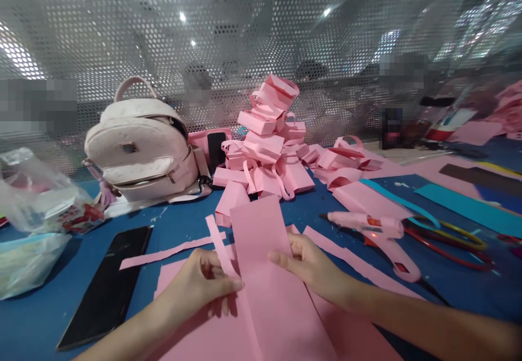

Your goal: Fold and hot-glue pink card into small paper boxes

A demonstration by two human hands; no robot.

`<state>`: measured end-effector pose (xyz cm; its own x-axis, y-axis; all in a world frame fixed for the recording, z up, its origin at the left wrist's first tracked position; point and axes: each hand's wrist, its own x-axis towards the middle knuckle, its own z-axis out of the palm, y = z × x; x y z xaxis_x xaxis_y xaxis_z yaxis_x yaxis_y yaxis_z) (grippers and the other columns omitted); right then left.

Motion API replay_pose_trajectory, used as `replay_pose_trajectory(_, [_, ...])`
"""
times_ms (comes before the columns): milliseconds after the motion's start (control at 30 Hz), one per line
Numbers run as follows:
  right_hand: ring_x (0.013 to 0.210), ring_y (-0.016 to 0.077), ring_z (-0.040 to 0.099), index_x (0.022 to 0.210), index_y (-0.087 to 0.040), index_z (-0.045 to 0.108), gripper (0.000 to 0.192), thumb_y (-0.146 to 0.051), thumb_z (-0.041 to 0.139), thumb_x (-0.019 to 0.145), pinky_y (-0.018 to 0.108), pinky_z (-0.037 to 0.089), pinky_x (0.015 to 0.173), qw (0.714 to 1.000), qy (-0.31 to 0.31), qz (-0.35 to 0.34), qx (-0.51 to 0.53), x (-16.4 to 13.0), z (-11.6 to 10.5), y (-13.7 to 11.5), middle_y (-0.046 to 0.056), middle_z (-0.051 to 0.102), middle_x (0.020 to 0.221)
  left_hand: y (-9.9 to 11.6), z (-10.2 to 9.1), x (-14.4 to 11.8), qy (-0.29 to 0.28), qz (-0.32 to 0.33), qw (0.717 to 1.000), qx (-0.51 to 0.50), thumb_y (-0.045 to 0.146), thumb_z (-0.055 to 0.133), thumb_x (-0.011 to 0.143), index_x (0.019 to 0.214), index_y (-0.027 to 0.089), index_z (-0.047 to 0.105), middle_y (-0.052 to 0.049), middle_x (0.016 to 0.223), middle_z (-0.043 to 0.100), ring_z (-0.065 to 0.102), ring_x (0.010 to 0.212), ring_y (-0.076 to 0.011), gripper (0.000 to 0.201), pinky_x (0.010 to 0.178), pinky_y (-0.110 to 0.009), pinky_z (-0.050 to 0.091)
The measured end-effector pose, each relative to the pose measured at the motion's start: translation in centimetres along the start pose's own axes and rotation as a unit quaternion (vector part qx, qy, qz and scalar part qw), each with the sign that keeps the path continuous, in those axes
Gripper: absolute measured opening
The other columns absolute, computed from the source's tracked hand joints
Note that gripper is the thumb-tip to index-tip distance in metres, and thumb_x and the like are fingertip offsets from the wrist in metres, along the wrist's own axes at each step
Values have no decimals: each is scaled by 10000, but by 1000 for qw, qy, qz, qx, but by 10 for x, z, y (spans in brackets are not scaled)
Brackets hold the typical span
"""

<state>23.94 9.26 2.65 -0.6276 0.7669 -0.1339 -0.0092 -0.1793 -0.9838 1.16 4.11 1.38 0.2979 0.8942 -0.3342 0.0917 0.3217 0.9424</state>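
A folded pink paper sheet (265, 252) stands tilted in front of me, its lower part near the bottom edge of the view. My right hand (312, 266) grips its right side, thumb on the front face and fingers behind. Along the sheet's left edge runs a narrow pink paper strip (222, 249), its upper end free and leaning away. My left hand (210, 282) is closed on this strip, pinching it between thumb and fingers. Whether the strip is still joined to the sheet lower down, I cannot tell. More flat pink paper (196, 328) lies beneath both hands.
Pink paper bags (263, 146) are piled at the back, beside a white backpack (138, 149). A black phone (108, 285) lies left. On the right are a pink glue gun (367, 228), red-handled scissors (448, 249) and blue paper (468, 206). Plastic bags (30, 263) sit far left.
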Motion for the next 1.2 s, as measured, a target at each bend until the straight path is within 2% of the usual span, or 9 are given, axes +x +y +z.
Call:
replay_pose_trajectory(233, [665, 158, 611, 785, -152, 676, 467, -589, 822, 707, 261, 531, 624, 1000, 6, -8, -21, 1, -3, 2, -6, 630, 694, -1, 2, 0, -4, -10, 1000, 16, 337, 814, 711, 606, 115, 724, -92, 552, 734, 579, 422, -103, 261, 432, -179, 405])
replay_pose_trajectory(367, [758, 189, 660, 946, -141, 732, 489, -561, 830, 715, 289, 548, 698, 999, -32, -9, -23, 0, -6, 5, 42, 712, 841, -7, 1, -1, 10, 6, 1000, -2, 416, 840, 701, 599, 115, 712, -95, 526, 724, 559, 390, -99, 343, 409, -179, 381])
replay_pose_trajectory(567, [744, 180, 668, 1012, -161, 718, 462, -515, 832, 738, 307, 558, 739, 1000, -22, -13, -7, 1, -6, 8, 31, 712, 826, -4, -1, 1, 7, 24, 999, -30, 574, 842, 672, 623, 118, 696, -89, 490, 700, 527, 345, -91, 481, 382, -177, 385])
replay_pose_trajectory(667, [728, 180, 662, 915, -174, 707, 404, -502, 848, 724, 310, 570, 730, 1000, -5, -9, 1, 1, -4, 6, 13, 694, 785, 0, -1, 1, 15, 22, 999, -17, 521, 838, 686, 617, 119, 689, -85, 500, 703, 534, 361, -89, 435, 392, -172, 388])
replay_pose_trajectory(767, [725, 189, 661, 803, -163, 694, 391, -513, 847, 716, 308, 570, 709, 1000, -15, -4, -10, 0, -3, 4, 8, 674, 719, -1, -1, 0, 14, 12, 1000, 0, 398, 844, 683, 613, 113, 693, -99, 536, 726, 571, 402, -100, 330, 418, -173, 409])
replay_pose_trajectory(833, [751, 198, 673, 840, -155, 705, 408, -525, 834, 726, 314, 567, 715, 1000, -28, 3, -12, 0, -3, 3, 22, 691, 742, -4, -1, 0, 8, 5, 1000, 16, 361, 840, 678, 588, 111, 691, -107, 544, 733, 567, 404, -96, 305, 434, -178, 420])
replay_pose_trajectory(1000, [804, 210, 687, 961, -149, 713, 467, -538, 825, 728, 318, 561, 728, 1000, -25, 12, 1, -1, -2, 2, 42, 716, 818, -6, 0, 0, 10, 0, 1000, 23, 407, 841, 665, 544, 124, 669, -98, 526, 723, 539, 389, -87, 353, 428, -184, 390])
replay_pose_trajectory(1200, [697, 168, 638, 844, -153, 709, 418, -530, 840, 720, 280, 543, 663, 1000, -12, -5, -17, 0, -5, 5, 9, 677, 743, -6, 0, 1, 12, -17, 1000, 11, 377, 834, 674, 570, 129, 680, -87, 523, 725, 582, 403, -116, 310, 424, -195, 405])
